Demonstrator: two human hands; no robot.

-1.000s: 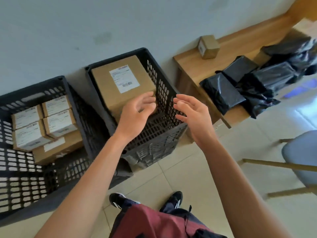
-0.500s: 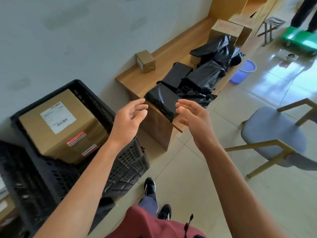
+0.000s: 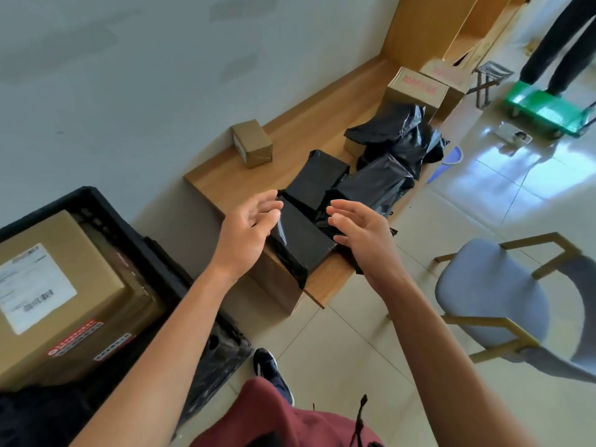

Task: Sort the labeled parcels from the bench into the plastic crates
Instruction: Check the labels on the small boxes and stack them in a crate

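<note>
Both hands are empty with fingers spread, the left hand (image 3: pixel 246 232) and right hand (image 3: pixel 361 233) flanking a black parcel (image 3: pixel 301 243). That parcel overhangs the bench (image 3: pixel 225 179) corner. Open floor (image 3: pixel 348 346) lies between bench, crate (image 3: pixel 161 253) and chair (image 3: pixel 490 295).

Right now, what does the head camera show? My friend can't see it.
Two open, empty hands, left and right, reach toward a black parcel at the bench end. A crate holding a labeled box sits on the left.

blue chair (image 3: pixel 490 298), green cart (image 3: pixel 548 111), purple bucket (image 3: pixel 450 159)
</note>
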